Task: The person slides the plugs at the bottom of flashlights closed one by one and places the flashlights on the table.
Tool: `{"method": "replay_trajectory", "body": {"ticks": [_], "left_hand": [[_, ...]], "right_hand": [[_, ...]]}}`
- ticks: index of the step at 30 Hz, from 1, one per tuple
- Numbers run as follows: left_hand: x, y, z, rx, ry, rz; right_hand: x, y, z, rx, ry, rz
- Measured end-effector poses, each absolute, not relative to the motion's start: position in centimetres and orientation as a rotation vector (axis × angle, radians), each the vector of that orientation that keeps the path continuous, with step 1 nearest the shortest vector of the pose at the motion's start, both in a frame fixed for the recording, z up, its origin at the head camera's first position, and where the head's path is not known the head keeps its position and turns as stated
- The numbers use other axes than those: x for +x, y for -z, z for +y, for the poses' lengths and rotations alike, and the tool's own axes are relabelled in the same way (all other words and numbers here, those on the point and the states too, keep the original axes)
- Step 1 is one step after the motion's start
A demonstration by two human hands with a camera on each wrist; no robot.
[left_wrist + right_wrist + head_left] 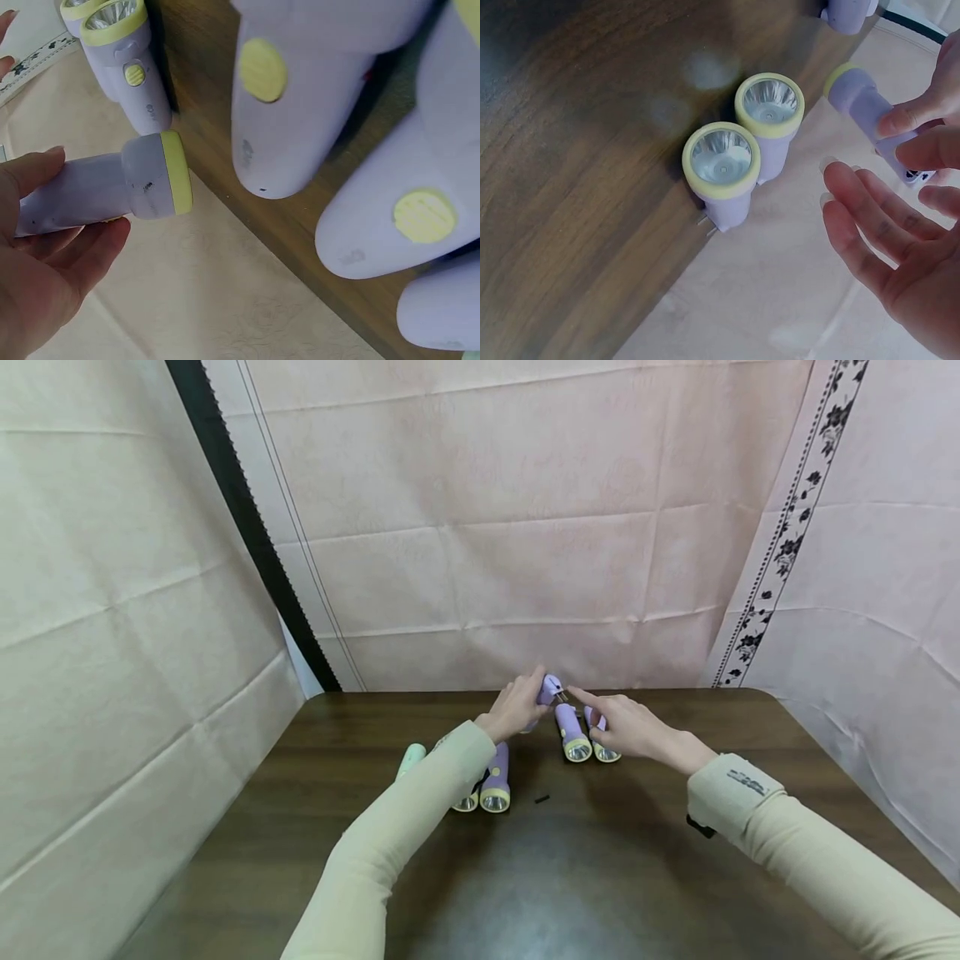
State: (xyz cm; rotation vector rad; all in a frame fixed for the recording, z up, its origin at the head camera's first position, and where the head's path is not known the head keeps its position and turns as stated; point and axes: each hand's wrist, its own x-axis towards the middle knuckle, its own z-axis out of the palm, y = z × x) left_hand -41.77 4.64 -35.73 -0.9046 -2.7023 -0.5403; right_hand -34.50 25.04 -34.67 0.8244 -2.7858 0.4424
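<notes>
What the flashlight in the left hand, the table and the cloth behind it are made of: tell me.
Flashlight: likely hard plastic, smooth and softly glossy, judging by its even lilac shell.
Table: wood or wood-look laminate, lightly polished; brown grain streaks and a sheen show, but not which.
Cloth: probably matte fabric, given its fold creases and dull surface; the fibre can't be told.

The held flashlight (105, 184) looks like smooth plastic with a low sheen, its yellow bezel (179, 174) much the same. A neighbouring flashlight (367, 236) has a ribbed switch (424, 216). A fluted reflector (721, 157) shines mirror-bright; thin prongs (703, 220) look metallic. The wood-grain tabletop (600, 877) is glossy (pale light smears across it). The backdrop (540, 568) is matt, creased cloth, the left sleeve (405, 814) matt fabric.
</notes>
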Motion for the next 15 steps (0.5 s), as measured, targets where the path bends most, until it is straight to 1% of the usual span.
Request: {"method": "replay_trajectory", "body": {"ticks": [15], "left_hand": [[-41.5, 36.3, 4.3, -0.958, 0.527, -2.666]], "right_hand": [[-34.3, 34.5, 23.7, 0.893, -0.421, -2.802]]}}
